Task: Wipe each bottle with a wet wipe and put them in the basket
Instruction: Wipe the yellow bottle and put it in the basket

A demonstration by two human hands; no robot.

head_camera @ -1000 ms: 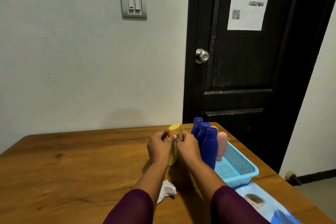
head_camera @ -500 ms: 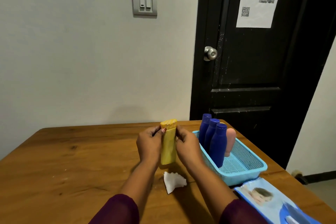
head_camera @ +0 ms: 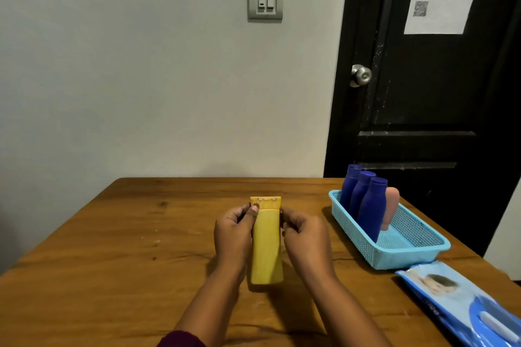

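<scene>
Lowered since a moment ago, the yellow bottle (head_camera: 266,245) is over the table (head_camera: 112,262), left hand (head_camera: 232,236) and right hand (head_camera: 306,239) gripping its sides. The wipes pack (head_camera: 465,307) is cropped. Farther, blue bottles (head_camera: 366,205) half hide a pink bottle (head_camera: 392,205) in the basket (head_camera: 408,258).

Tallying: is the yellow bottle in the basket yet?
Out: left hand and right hand hold the yellow bottle over the table, clear of the basket.

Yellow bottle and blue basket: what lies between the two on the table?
The head view shows only the right hand, which grips the yellow bottle, and then bare table up to the basket.
</scene>
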